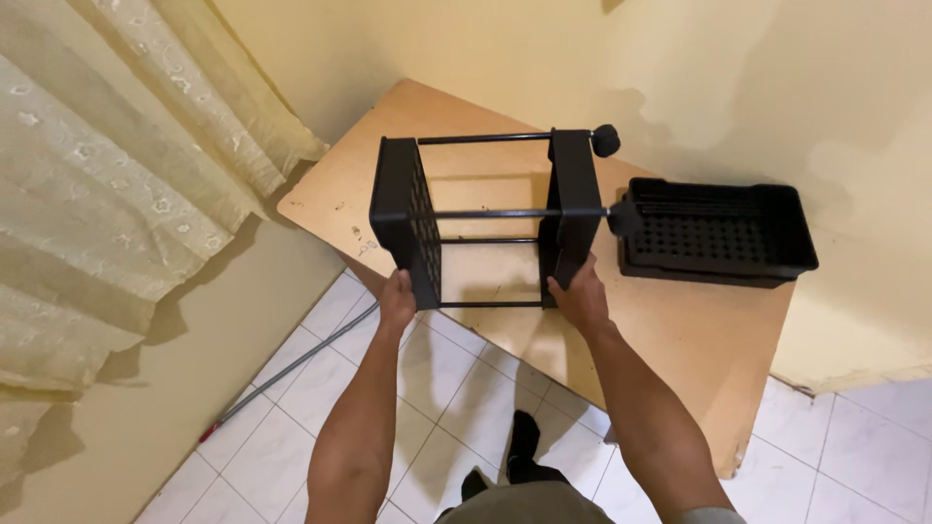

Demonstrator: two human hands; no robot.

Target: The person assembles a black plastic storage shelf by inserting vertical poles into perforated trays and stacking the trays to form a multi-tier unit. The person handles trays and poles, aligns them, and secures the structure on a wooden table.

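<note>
**Black rack frame held at both ends over table edge**

Black rack frame (pixel 490 218) lying on its side on the near corner of the wooden table (pixel 680 340), partly over the edge. Two perforated end panels upright, joined by thin black rods; long axis running left to right along those rods. Two rods poking out past the right panel, each ending in a small black caster wheel (pixel 606 140), pointing toward the tray. Nothing inside the frame, open between the panels.

Left hand (pixel 396 301) closed around the bottom edge of the left panel, fingers wrapped. Right hand (pixel 581 296) gripping the bottom of the right panel, fingers curled on it.

Black plastic tray (pixel 718 233) flat on the table just right of the frame, near the second wheel, touching or not unclear. Perforated floor, ribbed strip along the far side, nothing in it; looks like two stacked.

Cream lace curtain (pixel 116 175) at left, yellow wall behind, white tiled floor (pixel 466 388) below, grey hose (pixel 291 364) lying across tiles. No labels or signs visible.
</note>
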